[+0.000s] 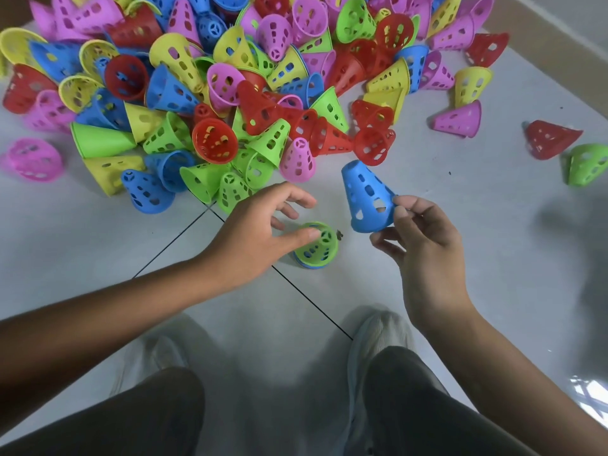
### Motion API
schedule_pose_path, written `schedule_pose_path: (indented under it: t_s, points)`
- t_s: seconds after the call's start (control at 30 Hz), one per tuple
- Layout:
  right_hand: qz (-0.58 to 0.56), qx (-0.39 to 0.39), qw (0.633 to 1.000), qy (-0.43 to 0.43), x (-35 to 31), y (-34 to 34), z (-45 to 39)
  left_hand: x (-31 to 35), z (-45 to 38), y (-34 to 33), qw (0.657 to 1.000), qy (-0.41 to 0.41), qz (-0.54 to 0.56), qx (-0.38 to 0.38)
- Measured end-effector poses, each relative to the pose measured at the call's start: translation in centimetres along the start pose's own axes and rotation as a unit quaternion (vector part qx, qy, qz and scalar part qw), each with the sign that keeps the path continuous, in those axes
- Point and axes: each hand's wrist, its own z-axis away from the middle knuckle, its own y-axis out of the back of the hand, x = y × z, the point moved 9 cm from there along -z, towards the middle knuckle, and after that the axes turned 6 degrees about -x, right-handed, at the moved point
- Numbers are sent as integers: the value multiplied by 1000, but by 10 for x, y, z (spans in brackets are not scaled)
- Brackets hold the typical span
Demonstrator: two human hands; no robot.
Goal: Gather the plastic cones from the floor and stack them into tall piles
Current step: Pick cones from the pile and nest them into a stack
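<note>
Here, a blue perforated cone (367, 196) is being held above the pale tiled floor (477, 225) by the right hand (424, 248). Its wide rim is being pinched between the thumb and curled fingertips, with the narrow top tilted up and away.

Just to its left, a short stack (316, 245) is being steadied upright on the floor: a green cone is seated over a blue one, whose rim is showing at the bottom. The left hand (260, 232) is being held over it with fingers spread and relaxed, and the thumb is being pressed against the green cone's top edge.

Beyond both hands, a large heap of loose cones (214, 93) in pink, yellow, red, green and blue is being shown across the upper frame. A few strays are lying well apart on the right, among them a red cone (549, 139) and a green cone (587, 164).

Bare floor is lying open around the stack and toward the person's shoes (375, 334) at the bottom.
</note>
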Motion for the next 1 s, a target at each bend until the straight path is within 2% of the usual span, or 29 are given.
schedule_pose_path:
  t_s: [0.17,0.3,0.5,0.63,0.73,0.87,1.0]
  points:
    - [-33,-75,996,-23,2,-22,4,-3,2,2,1000,5,23,0]
    - [0,-138,989,-48,13,-40,6,1,0,-2,999,0,37,-4]
    - [137,-120,982,-58,32,-33,0,-15,-2,-7,1000,5,-24,-20]
    - [168,-84,979,-78,42,-16,-10,-23,-5,-12,995,-1,-85,-51]
    - [200,-69,972,-99,49,-9,-17,-28,-8,-10,994,2,-92,-61]
    - [190,-120,959,-174,65,-17,-22,-35,-12,4,991,10,-109,-72]
    - [210,-176,942,-196,76,-31,-23,-43,-16,45,987,12,-161,-22]
